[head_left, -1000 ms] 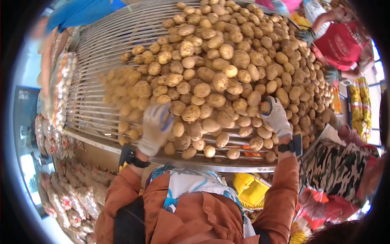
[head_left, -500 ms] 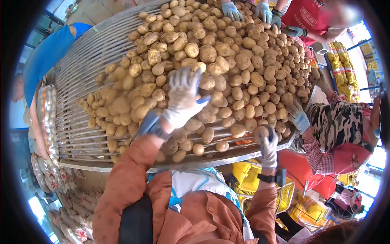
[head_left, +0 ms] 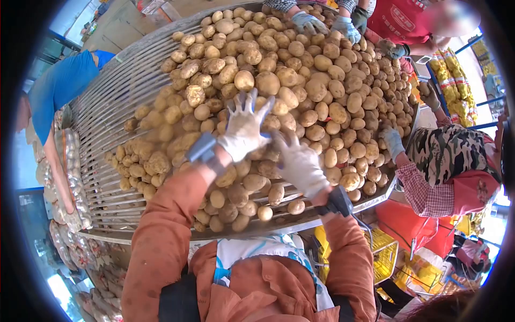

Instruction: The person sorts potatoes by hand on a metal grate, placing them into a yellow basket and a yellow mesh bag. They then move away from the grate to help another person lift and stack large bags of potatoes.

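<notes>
Potatoes [head_left: 316, 90] lie in a broad heap on a slatted metal sorting table [head_left: 102, 115]. My left hand [head_left: 242, 129], in a pale glove with grey-blue fingertips, rests over the heap's middle, fingers spread and nothing gripped. Just right of it, my right hand [head_left: 301, 165] reaches in with fingers stretched out over the potatoes. Its glove is slightly blurred, and the fingertips come close to my left thumb. No potato shows in the right hand. Several loose potatoes sit on the bars below both hands, by the front rim.
Co-workers' gloved hands [head_left: 310, 22] touch the far side of the heap, and another gloved hand [head_left: 393, 142] is at the right edge. A person in blue [head_left: 67, 80] bends at the left beside filled sacks [head_left: 67, 161]. A yellow crate [head_left: 383, 255] stands below right.
My right hand has moved left from the front right edge, where it held a potato, to beside my left hand. That potato has left its grip. My left hand's fingers are spread wider.
</notes>
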Available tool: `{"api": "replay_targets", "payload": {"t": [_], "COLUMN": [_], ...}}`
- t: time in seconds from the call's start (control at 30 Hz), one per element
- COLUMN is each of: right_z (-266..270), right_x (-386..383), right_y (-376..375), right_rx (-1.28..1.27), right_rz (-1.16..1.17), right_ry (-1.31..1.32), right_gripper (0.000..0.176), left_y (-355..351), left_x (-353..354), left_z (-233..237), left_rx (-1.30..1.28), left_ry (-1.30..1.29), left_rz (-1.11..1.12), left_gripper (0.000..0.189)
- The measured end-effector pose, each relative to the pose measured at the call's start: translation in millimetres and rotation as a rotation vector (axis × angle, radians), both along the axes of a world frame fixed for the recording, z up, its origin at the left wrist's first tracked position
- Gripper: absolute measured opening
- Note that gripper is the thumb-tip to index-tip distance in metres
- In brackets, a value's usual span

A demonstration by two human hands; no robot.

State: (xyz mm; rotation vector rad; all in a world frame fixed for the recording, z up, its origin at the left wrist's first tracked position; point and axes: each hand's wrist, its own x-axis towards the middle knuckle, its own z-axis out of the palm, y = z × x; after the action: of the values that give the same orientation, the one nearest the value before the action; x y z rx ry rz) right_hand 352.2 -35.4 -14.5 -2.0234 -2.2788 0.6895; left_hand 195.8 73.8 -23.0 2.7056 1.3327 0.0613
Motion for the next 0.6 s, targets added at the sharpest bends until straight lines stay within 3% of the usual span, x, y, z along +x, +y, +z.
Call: {"api": "replay_targets", "payload": {"t": [0.03, 0.07, 0.13, 0.23, 0.3, 0.4, 0.5, 0.6], "right_z": [-5, -10, -21, -5, -1, 21, 48, 27], "right_x": [13, 28, 54, 72, 78, 61, 18, -15], "right_y": [-5, -18, -48, -58, -32, 39, 119, 171], "right_rx": [-0.068, -0.086, -0.107, -0.081, 0.161, 0.333, 0.196, 0.107], "right_rz": [0.000, -0.047, -0.042, -0.188, -0.245, -0.145, 0.085, 0.100], "right_ry": [-0.069, 0.046, 0.013, 0.053, 0.040, -0.041, -0.343, -0.458], "right_gripper": [0.093, 0.086, 0.071, 0.054, 0.049, 0.037, 0.060, 0.049], "left_y": [-10, -24, -57, -97, -116, -137, -135, -145], "left_x": [1, 2, 0, 9, 14, 21, 21, 9], "left_z": [-1, 5, -8, -14, -17, -41, -34, -36], "left_rx": [-0.034, -0.129, 0.001, -0.186, -0.206, -0.135, -0.146, -0.105], "left_ry": [-0.018, -0.075, -0.214, 0.029, -0.012, -0.170, -0.167, -0.283], "left_rz": [0.037, 0.002, -0.151, -0.214, -0.231, -0.333, -0.364, -0.408], "left_gripper": [0.094, 0.093, 0.086, 0.068, 0.060, 0.057, 0.057, 0.044]}}
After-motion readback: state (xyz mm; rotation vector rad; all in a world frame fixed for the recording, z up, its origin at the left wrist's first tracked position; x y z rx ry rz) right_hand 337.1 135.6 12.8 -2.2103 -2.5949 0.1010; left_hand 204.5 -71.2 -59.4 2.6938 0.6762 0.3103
